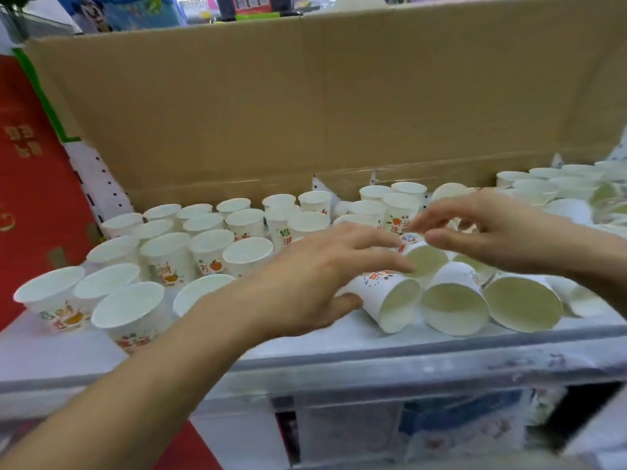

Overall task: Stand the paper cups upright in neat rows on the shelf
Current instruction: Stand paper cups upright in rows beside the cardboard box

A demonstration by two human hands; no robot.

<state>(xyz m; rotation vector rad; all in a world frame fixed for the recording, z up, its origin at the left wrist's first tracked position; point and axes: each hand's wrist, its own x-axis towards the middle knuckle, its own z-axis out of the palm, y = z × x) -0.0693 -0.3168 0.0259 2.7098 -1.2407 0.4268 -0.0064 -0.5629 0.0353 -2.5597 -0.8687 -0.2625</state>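
front shelf edge (pixel 305 347): bare | left: upright cups (pixel 169 256) packed | behind: cardboard wall (pixel 305 113)

This looks like a shop, in the middle of stocking. Dozens of identical printed paper cups (pixel 169 256) crowd a white display shelf (pixel 339 337), backed by an opened cardboard shipping carton (pixel 305 96). A white pegboard panel (pixel 101 184) with rows of holes stands at the shelf's left end. Behind the carton, colourful packaged goods (pixel 135 11) line other racks, and more merchandise (pixel 441 429) shows blurred on the tier below
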